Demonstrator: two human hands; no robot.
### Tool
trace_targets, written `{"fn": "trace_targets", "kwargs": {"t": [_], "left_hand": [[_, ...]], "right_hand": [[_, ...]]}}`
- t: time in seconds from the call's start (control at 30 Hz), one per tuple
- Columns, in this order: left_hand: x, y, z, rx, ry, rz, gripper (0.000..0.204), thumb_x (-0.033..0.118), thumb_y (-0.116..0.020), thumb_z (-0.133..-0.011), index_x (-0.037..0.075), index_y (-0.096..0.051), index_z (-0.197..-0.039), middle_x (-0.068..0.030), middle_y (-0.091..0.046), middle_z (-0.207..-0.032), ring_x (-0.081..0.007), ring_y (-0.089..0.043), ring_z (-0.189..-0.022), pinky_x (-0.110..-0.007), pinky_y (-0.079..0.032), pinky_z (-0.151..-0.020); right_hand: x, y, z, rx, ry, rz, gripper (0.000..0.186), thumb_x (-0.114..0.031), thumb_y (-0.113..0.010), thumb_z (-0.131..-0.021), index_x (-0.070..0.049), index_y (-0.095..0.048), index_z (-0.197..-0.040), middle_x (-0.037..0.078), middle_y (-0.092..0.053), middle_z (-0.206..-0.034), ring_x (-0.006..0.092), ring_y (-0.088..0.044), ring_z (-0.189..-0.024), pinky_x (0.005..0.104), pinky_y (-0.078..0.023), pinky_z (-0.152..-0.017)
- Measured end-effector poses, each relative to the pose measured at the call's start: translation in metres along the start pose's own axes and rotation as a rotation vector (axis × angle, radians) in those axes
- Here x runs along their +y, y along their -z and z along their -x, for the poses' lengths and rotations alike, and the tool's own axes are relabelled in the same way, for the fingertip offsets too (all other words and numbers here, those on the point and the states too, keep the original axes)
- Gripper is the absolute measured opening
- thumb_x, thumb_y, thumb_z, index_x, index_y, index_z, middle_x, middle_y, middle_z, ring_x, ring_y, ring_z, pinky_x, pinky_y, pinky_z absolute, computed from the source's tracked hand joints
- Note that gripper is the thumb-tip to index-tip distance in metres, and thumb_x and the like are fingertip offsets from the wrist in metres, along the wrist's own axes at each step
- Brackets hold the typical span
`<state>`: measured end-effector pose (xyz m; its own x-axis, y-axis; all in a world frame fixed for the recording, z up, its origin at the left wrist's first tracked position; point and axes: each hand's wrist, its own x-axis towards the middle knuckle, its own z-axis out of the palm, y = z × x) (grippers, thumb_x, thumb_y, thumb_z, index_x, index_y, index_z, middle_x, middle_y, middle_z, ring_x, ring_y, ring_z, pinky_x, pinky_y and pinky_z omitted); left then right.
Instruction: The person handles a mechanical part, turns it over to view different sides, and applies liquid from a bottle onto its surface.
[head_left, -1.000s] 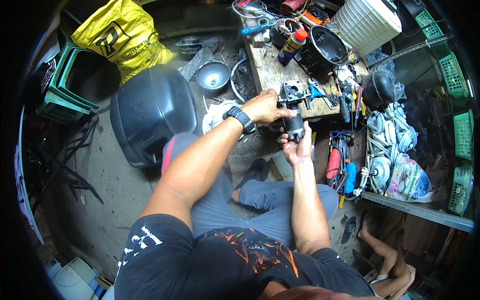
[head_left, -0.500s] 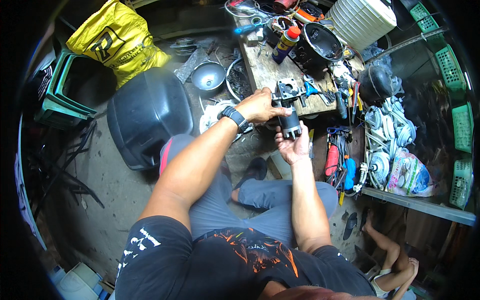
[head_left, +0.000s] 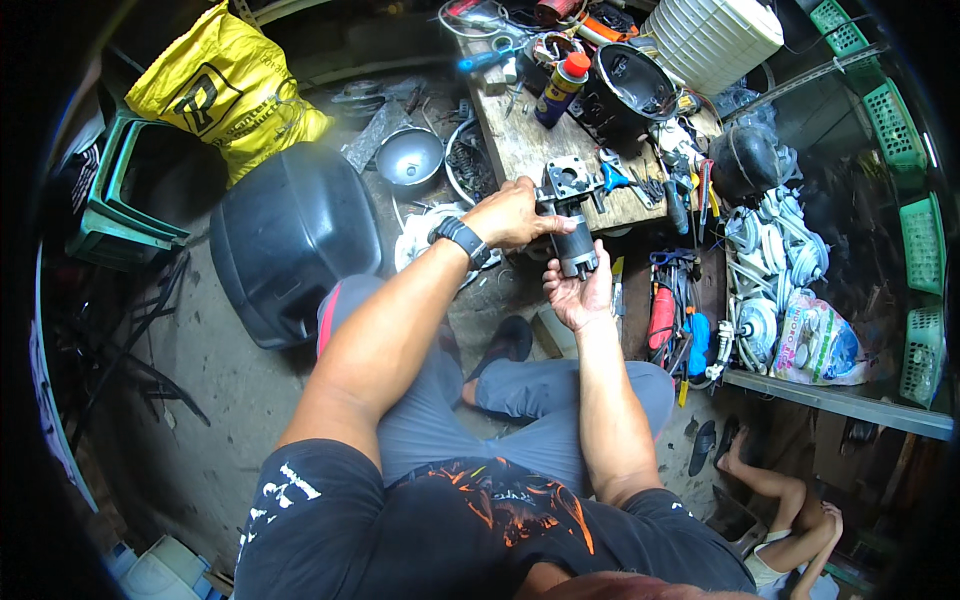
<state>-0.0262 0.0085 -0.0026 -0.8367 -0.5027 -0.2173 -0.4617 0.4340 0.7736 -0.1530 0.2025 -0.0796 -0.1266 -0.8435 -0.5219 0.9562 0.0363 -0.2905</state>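
I sit holding a small dark cylindrical motor (head_left: pixel 578 245) with a square grey metal flange (head_left: pixel 568 180) at its top, just in front of a wooden workbench (head_left: pixel 520 145). My left hand (head_left: pixel 512 213), with a black watch on the wrist, grips the motor's upper part next to the flange. My right hand (head_left: pixel 578 298) cradles the lower end of the cylinder from below, palm up. The motor stands roughly upright between both hands, over my grey-trousered knees.
On the bench are a blue spray can (head_left: pixel 560 90), a black round housing (head_left: pixel 625 85), pliers and loose tools. A white fan grille (head_left: pixel 710 40), black plastic cover (head_left: pixel 285 235), metal bowl (head_left: pixel 412 158), yellow bag (head_left: pixel 225 85), green crates (head_left: pixel 920 250). Another person's legs (head_left: pixel 775 490) lie lower right.
Both hands keep the same hold on the motor. My left hand's fingers have shifted slightly on the flange end; the view has moved a little.
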Motion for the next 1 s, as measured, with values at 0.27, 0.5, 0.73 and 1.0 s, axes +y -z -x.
{"fn": "trace_targets", "kwargs": {"t": [0.27,0.5,0.73,1.0], "left_hand": [[-0.007,0.006,0.001,0.007,-0.006,0.020,0.117,0.076,-0.076,-0.076,-0.021,-0.044,-0.135,-0.0384,-0.058,-0.131,-0.0455,-0.061,-0.124,-0.045,-0.051,-0.103],[-0.001,0.005,0.000,-0.026,0.018,0.039,0.108,0.070,-0.078,-0.079,-0.021,-0.048,-0.130,-0.0381,-0.058,-0.132,-0.0423,-0.060,-0.127,-0.044,-0.049,-0.105],[-0.006,0.007,0.002,-0.018,0.009,0.042,0.118,0.076,-0.077,-0.074,-0.021,-0.046,-0.133,-0.0389,-0.059,-0.128,-0.0448,-0.060,-0.125,-0.044,-0.051,-0.103],[-0.009,0.003,-0.003,-0.036,0.027,0.112,0.116,0.074,-0.079,-0.074,-0.019,-0.045,-0.135,-0.0368,-0.058,-0.130,-0.0410,-0.063,-0.123,-0.044,-0.052,-0.100]], "right_hand": [[0.020,-0.040,0.017,0.459,1.247,1.758,0.066,-0.023,-0.089,-0.079,-0.005,-0.052,-0.132,0.014,-0.058,-0.126,0.0262,-0.062,-0.106,0.0409,-0.051,-0.094],[-0.001,-0.010,0.010,0.065,0.094,0.071,0.062,-0.053,-0.063,-0.099,-0.005,-0.048,-0.136,0.018,-0.064,-0.117,0.0303,-0.072,-0.088,0.0413,-0.063,-0.074],[0.023,-0.035,0.014,0.469,1.208,1.703,0.071,-0.033,-0.086,-0.082,-0.001,-0.051,-0.135,0.018,-0.061,-0.123,0.0328,-0.062,-0.113,0.0440,-0.049,-0.100],[0.004,-0.021,0.010,0.175,0.293,0.303,0.056,-0.049,-0.068,-0.098,-0.004,-0.056,-0.129,0.019,-0.068,-0.109,0.0249,-0.070,-0.082,0.0366,-0.062,-0.069]]}}
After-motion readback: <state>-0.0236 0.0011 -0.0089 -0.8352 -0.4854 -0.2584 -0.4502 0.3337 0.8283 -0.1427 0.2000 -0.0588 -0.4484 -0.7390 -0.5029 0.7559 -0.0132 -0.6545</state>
